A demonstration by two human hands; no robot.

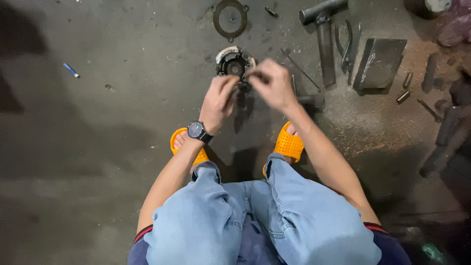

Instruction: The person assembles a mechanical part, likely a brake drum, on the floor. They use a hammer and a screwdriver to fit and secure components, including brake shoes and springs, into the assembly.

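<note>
Seen from above, a person squats on a dusty grey concrete floor [98, 147] in light blue jeans [255, 221] and 2 orange perforated rubber sandals [288, 143], working over a round dark metal assembly with a pale lining along part of its rim [232, 62], which sits on the floor just ahead of the feet. The left hand [218, 100], with a dark round-faced wristwatch [197, 130] on its wrist, is curled with the fingers bent in beside the assembly's near edge; whether it grips anything cannot be told through the blur. The right hand [274, 86] has its fingertips pressed together, pinching a small dark part [257, 76] just at the assembly's right side. Beyond the assembly lies a flat rusty metal ring with small lugs [230, 18]. To the right lie a heavy dark hammer with a cylindrical head [324, 34], a pair of dark pliers [347, 46], a grey rectangular metal block [380, 61] and a thin metal rod [301, 71]. Well apart on the left lies a small blue and white stick-shaped object [70, 69].
</note>
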